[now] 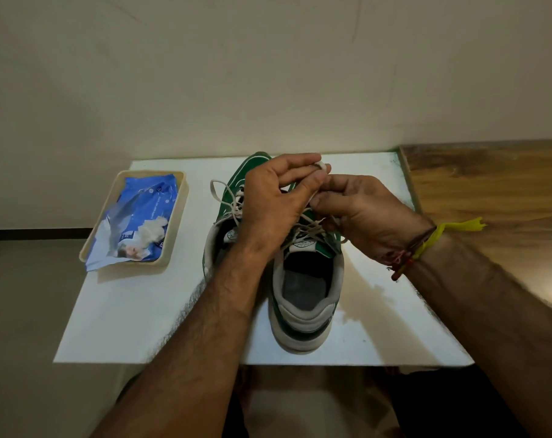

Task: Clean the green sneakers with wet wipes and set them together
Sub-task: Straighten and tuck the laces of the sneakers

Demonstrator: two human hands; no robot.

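White table (135,317), far edge against the wall, right edge touching a wooden surface (489,184); open room on the near left corner. Two green sneakers (303,298) side by side mid-table, heels toward the near edge, grey collars, white soles, laces loose. Beige tray (178,216) at far left, holding a blue wipes pack (142,213) with a white wipe poking out. Left hand (274,200) and right hand (363,213) above the laces, both pinching a small white wipe (320,167), probably folded.

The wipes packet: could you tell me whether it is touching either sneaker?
Apart. The head view shows bare white table between the wipes packet in its tray and the left sneaker.
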